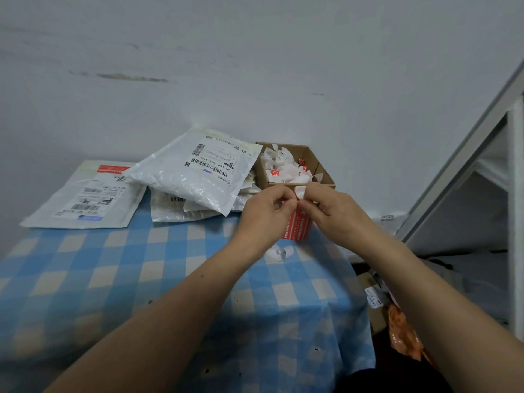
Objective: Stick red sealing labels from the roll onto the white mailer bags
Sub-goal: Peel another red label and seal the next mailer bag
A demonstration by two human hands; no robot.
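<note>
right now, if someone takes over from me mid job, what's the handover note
Left hand: fingers pinch the top of the red label strip, which hangs below both hands.
Right hand: fingers pinch the white backing.
Done: the flat mailer bag at far left carries a red label.
Left: the piled mailer bags; the top one shows no red label.
Cardboard box behind the hands holds backing scraps.
</note>
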